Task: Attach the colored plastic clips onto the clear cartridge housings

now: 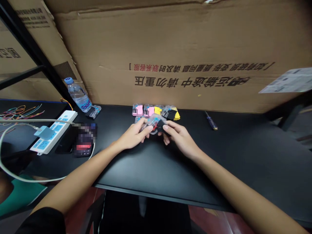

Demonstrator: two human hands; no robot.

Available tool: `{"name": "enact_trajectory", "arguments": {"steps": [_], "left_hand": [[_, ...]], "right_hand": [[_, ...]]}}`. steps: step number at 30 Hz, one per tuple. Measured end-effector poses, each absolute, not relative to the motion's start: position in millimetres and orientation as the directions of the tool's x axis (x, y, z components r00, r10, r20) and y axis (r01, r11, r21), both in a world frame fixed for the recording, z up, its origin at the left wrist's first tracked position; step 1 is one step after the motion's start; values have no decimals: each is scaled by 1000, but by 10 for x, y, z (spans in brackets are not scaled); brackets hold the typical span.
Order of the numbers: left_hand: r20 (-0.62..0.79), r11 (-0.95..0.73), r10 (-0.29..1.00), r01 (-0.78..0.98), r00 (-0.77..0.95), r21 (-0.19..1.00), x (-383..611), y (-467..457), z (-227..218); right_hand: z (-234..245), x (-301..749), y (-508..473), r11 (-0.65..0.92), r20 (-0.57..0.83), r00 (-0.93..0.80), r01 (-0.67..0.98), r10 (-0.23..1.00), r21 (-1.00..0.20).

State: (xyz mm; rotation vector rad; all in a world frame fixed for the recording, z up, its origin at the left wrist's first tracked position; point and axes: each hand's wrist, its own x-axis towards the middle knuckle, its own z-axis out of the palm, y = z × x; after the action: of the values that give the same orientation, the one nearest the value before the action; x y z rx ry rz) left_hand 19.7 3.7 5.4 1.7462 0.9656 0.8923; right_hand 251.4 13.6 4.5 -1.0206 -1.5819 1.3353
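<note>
Both hands grip one small clear-cased plastic gadget (154,121), held up over the middle of the table. Inside it I see bluish parts, a red piece and a black part at its right side; its exact kind cannot be made out. My left hand (133,136) pinches the left end between thumb and fingers. On the right end, my right hand (182,138) is closed with its thumb on the black part. Just behind the hands lie similar gadgets: pink ones (138,110), yellow ones (157,110) and a black one (170,112). Another is partly hidden behind my left fingers.
A large cardboard sheet (170,39) stands along the back of the black table (146,169). To the right lies a screwdriver (211,122). At left are a water bottle (79,96), another black gadget (94,112), a power strip (55,133), phones (84,143) and a looping white cable.
</note>
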Motion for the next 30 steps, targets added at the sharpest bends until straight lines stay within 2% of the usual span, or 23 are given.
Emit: {"name": "enact_trajectory", "arguments": {"steps": [7, 13, 15, 20, 22, 27, 30], "left_hand": [[202, -243, 940, 124, 276, 962, 163, 109, 71], [273, -307, 947, 224, 170, 925, 131, 126, 109], [268, -302, 950, 265, 158, 916, 133, 125, 105], [156, -243, 948, 314, 279, 918, 191, 77, 61], [171, -254, 946, 299, 277, 920, 190, 78, 73], [238, -275, 957, 251, 168, 928, 101, 148, 162], [248, -287, 955, 306, 162, 907, 107, 139, 157]], "right_hand": [[42, 2581, 218, 187, 178, -140, 54, 974, -981], [80, 2567, 201, 207, 197, -76, 158, 978, -966], [104, 2555, 175, 215, 191, -128, 216, 973, -952], [98, 2483, 98, 364, 239, -367, 320, 899, -875], [97, 2486, 101, 334, 224, -341, 309, 913, -890], [142, 2610, 190, 216, 193, -129, 198, 973, -956], [147, 2615, 187, 213, 179, -168, 212, 969, -954]]}}
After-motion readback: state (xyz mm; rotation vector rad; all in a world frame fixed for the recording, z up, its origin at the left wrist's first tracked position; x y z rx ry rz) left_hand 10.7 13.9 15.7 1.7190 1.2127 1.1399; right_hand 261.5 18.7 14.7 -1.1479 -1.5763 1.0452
